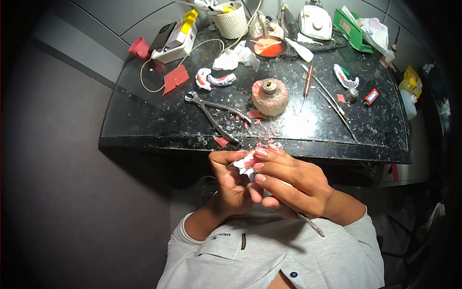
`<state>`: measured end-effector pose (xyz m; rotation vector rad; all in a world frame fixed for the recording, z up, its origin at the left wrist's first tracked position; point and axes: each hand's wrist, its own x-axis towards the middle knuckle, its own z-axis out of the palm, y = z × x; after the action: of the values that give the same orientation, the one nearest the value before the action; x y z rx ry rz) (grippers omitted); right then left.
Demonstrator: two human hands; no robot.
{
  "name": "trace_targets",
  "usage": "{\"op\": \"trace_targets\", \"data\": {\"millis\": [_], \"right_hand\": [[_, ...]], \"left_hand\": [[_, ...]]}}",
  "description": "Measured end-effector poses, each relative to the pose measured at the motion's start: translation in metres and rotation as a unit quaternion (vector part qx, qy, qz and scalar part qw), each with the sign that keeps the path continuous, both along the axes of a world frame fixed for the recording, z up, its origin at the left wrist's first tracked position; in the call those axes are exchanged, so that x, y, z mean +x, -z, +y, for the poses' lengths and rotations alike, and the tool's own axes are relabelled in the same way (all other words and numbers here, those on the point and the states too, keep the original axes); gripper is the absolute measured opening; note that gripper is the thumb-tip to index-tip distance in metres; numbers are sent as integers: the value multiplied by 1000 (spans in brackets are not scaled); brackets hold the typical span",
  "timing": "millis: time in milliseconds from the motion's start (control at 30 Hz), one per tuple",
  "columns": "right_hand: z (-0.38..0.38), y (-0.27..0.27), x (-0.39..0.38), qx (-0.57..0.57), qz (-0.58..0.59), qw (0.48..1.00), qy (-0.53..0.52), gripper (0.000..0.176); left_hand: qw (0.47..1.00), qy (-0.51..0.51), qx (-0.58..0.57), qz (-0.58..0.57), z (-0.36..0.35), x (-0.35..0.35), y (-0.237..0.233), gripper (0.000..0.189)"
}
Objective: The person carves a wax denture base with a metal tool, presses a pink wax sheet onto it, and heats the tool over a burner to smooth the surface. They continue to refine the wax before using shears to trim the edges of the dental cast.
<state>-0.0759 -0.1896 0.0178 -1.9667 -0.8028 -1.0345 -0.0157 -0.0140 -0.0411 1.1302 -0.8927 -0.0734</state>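
Note:
Just in front of the table's near edge, my left hand [231,185] is closed round a small white cast with pink wax [246,164]. My right hand [293,185] lies over the cast's right side, its fingertips close to the pink part. A thin metal tool [313,225] is held in my right hand, its flat end sticking out below the palm toward the shirt. The tool's other end is hidden behind the fingers. Beyond the hands, pink scraps [222,141] lie along the table's edge.
On the black table [159,115] stand a wax-spattered burner [270,98] and pliers [207,113]. Other casts [203,79] lie behind the pliers. A red-brown handled tool [308,82], long metal tools [337,108], a red lighter [371,97] and a green box [351,31] are at the right.

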Motion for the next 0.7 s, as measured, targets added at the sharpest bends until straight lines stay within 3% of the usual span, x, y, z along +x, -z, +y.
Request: {"op": "trace_targets", "data": {"millis": [233, 300, 333, 433, 700], "right_hand": [[0, 1, -1, 2, 0, 1000, 10, 31], [-1, 2, -1, 10, 4, 1000, 14, 29], [-3, 3, -1, 37, 23, 999, 14, 28], [-10, -3, -4, 103, 99, 990, 13, 25], [-12, -6, 1, 88, 95, 991, 19, 20]], "left_hand": [[995, -70, 66, -13, -1, -4, -7, 94], [987, -46, 96, 124, 0, -7, -22, 99], [978, -42, 147, 143, 1, -5, -33, 104], [977, 84, 74, 181, 2, 2, -36, 91], [951, 116, 58, 282, 7, 3, -38, 100]]}}
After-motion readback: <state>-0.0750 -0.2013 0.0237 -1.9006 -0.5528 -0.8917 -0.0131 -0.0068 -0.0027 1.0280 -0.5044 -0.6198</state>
